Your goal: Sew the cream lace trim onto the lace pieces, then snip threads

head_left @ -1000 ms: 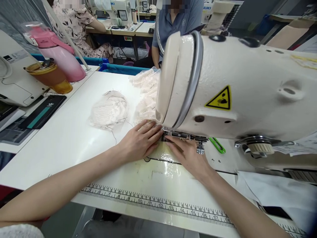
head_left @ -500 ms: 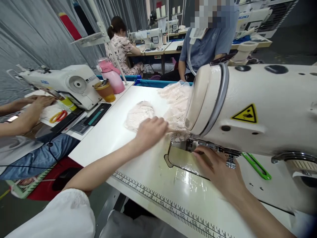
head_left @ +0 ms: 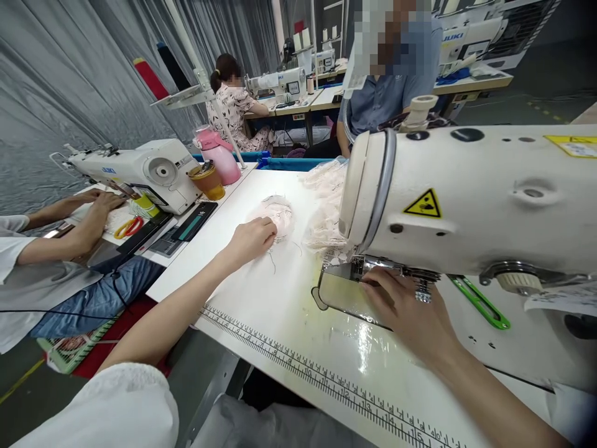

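My left hand [head_left: 252,239] rests with bent fingers at the near edge of a small round pile of pale pink fabric pieces [head_left: 282,218] on the white table, and its fingertips close on the fabric. Loose dark threads trail from that pile. Under the head of the sewing machine [head_left: 466,199], my right hand [head_left: 415,308] reaches in beside the presser foot, thumb and fingers close together. Whatever lies between them is too small or hidden to make out. A heap of pale pink ruffled fabric [head_left: 324,218] lies behind the needle area, partly covered by the machine head.
A green thread snipper [head_left: 482,303] lies right of my right hand. A printed ruler [head_left: 303,367] runs along the table's front edge. At left stand a pink bottle [head_left: 217,158], an amber cup [head_left: 208,180] and another sewing machine [head_left: 140,171], where a co-worker's hands [head_left: 100,208] work. Others sit behind.
My left hand has moved left and slightly nearer, from beside the ruffled heap to the round pile. My right hand stays by the presser foot. The view has turned slightly.
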Motion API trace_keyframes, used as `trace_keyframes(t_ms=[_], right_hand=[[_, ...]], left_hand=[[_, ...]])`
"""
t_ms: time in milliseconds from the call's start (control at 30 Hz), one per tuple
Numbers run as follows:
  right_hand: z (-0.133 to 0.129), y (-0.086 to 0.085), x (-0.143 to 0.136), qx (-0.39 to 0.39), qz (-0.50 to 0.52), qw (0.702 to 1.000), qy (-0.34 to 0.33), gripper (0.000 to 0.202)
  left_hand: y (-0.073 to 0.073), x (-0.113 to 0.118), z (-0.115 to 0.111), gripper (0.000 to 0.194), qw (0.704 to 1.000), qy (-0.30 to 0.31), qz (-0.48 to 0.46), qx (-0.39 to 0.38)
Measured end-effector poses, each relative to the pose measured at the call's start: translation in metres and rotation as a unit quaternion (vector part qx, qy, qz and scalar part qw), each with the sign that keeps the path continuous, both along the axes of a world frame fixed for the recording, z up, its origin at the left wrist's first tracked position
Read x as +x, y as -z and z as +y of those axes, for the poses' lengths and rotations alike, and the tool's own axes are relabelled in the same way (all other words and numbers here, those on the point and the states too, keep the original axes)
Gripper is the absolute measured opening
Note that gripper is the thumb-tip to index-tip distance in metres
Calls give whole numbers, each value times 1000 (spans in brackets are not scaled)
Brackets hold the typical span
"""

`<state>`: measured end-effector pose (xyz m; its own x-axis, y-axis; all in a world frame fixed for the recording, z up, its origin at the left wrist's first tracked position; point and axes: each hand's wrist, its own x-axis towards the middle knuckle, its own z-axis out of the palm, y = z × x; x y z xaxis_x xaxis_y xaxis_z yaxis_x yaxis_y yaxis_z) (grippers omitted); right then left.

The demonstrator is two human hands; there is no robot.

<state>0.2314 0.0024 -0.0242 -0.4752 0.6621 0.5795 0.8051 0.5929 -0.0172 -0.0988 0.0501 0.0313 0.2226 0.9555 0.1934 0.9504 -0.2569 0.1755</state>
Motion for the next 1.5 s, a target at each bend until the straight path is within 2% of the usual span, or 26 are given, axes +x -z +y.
trace_keyframes(t_ms=[133, 233, 367, 467, 500, 567, 600, 633, 667, 700, 767, 867, 900, 967, 1033, 1100, 1167, 1267, 1500], right_hand=[[-1, 1, 1, -23, -8, 1000, -6, 19], [-1, 1, 1, -48, -6, 999, -5, 22], [-2, -1, 0, -57, -11, 998, 3, 26], [-2, -4, 1, -66, 3, 998, -10, 27], [-2, -5, 1, -70, 11, 997, -14, 27], [-2, -5, 2, -71, 14, 997, -17, 29], [-2, -5, 2, -70, 7, 997, -19, 31], [-1, -4, 2, -67, 0, 998, -19, 33], [-1, -3, 3, -62, -2, 998, -17, 34], [-1, -1, 2, -57, 1, 998, -13, 33], [0, 0, 2, -49, 18, 999, -6, 29], [0, 1, 1, -53, 24, 998, -9, 30], [0, 0, 1, -58, 17, 998, -10, 33], [0, -1, 2, -71, 4, 997, -7, 37], [-1, -1, 4, -81, 3, 997, -9, 37], [-1, -1, 5, -86, 22, 996, -15, 36], [-1, -1, 6, -88, 37, 995, -19, 35], [-1, -1, 6, -92, 20, 995, -19, 38], [-1, -2, 2, -68, -9, 998, 7, 34]], left_hand=[[2, -20, 12, 10, 993, -26, -103, 53], [-4, -38, 25, 18, 969, -66, -188, 149], [-24, -49, 30, 28, 894, -120, -268, 337], [-46, -42, 19, 29, 835, -104, -292, 454], [-53, -37, 12, 28, 830, -93, -293, 466], [-67, -22, -6, 29, 849, -61, -290, 438], [-74, -12, -17, 28, 874, -36, -287, 390], [-79, 0, -27, 25, 914, -1, -301, 271], [-82, 11, -37, 23, 932, 34, -325, 157], [-84, 23, -45, 22, 935, 61, -343, 61], [-81, 42, -51, 21, 933, 81, -348, -48], [-59, 52, -34, 27, 942, 117, -271, -159], [-50, 48, -24, 29, 954, 126, -230, -147], [-31, 30, -1, 25, 986, 130, -93, -57], [-16, 6, 18, 25, 990, 124, -55, -34], [-7, -17, 26, 25, 991, 124, -25, -45], [-3, -33, 23, 27, 992, 115, 3, -53], [1, -39, 8, 33, 993, 94, 42, -50], [3, -18, -25, 40, 993, 22, 109, -33]])
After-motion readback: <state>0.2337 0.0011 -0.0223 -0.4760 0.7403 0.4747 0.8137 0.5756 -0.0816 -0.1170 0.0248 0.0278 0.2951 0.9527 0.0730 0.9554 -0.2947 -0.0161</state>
